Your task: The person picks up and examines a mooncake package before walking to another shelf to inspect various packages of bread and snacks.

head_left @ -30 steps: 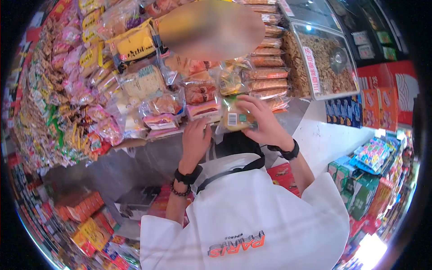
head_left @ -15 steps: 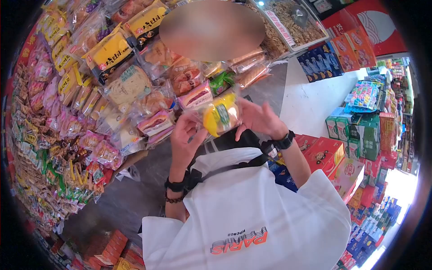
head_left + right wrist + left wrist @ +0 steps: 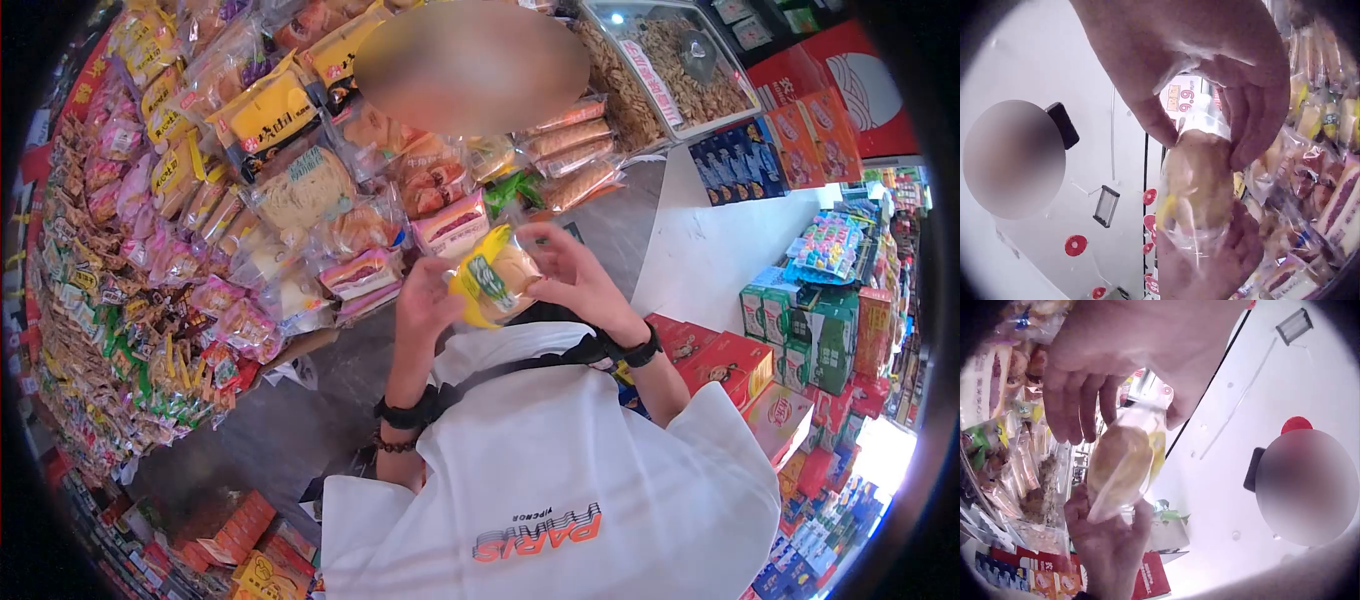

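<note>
A packaged bread bun (image 3: 514, 268) in a clear bag with a yellow and green printed side is held up in front of the chest, between both hands. My left hand (image 3: 428, 298) grips the bag's yellow edge, thumb toward me. On the other side, my right hand (image 3: 578, 278) pinches the opposite end between thumb and fingers. In the left wrist view the round, browned bun (image 3: 1121, 456) shows through the plastic. The right wrist view shows the bun (image 3: 1199, 178) spanning the gap between the two hands.
Bagged breads (image 3: 300, 190) crowd the display just beyond the hands, with a purple-filled cake pack (image 3: 452, 226) closest. A clear bin (image 3: 690, 75) of nut-like snacks stands at the far right. Red cartons (image 3: 715, 360) are stacked beside my right forearm.
The bun pack was lifted off the display toward my chest and turned from its barcode side to its yellow printed side. My right hand, spread half a second ago, now pinches the bag's end.
</note>
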`<state>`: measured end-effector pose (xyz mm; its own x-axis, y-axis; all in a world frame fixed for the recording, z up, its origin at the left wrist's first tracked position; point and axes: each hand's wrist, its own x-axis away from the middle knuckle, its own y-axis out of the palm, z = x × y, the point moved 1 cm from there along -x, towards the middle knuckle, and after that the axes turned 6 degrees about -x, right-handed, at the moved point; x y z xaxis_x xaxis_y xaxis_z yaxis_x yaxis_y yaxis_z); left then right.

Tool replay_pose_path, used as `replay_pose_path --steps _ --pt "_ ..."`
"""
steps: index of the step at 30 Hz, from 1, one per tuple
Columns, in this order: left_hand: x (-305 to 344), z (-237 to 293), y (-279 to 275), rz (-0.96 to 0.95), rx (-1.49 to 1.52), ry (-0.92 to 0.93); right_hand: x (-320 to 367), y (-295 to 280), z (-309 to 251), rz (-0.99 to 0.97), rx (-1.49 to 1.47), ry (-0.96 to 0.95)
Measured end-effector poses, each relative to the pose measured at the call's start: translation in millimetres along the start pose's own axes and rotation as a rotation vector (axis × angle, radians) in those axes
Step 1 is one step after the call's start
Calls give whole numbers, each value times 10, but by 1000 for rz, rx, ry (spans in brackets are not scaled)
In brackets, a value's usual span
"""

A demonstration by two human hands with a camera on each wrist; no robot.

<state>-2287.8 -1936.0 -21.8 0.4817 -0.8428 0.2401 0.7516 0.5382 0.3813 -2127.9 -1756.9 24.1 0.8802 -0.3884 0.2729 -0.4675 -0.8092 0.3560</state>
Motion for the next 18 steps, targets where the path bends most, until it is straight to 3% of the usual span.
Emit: replay_pose_path --steps 4,5,9,12,15,18 --pt "-135 -39 128 -55 43 -153 -125 -270 -332 38 -43 -67" --pt "-173 3 211 -131 -53 -22 -151 -288 -449 67 -26 -20" --pt "-278 215 629 -238 -174 126 -337 -385 -489 -38 96 -216" --pt "-308 172 705 31 85 -269 -384 -473 -667 -171 429 -227" --pt "-242 98 661 -72 230 -79 -424 -473 -754 -182 518 -245" --pt "-322 171 878 -90 57 -40 -501 -618 -753 -168 680 -398"
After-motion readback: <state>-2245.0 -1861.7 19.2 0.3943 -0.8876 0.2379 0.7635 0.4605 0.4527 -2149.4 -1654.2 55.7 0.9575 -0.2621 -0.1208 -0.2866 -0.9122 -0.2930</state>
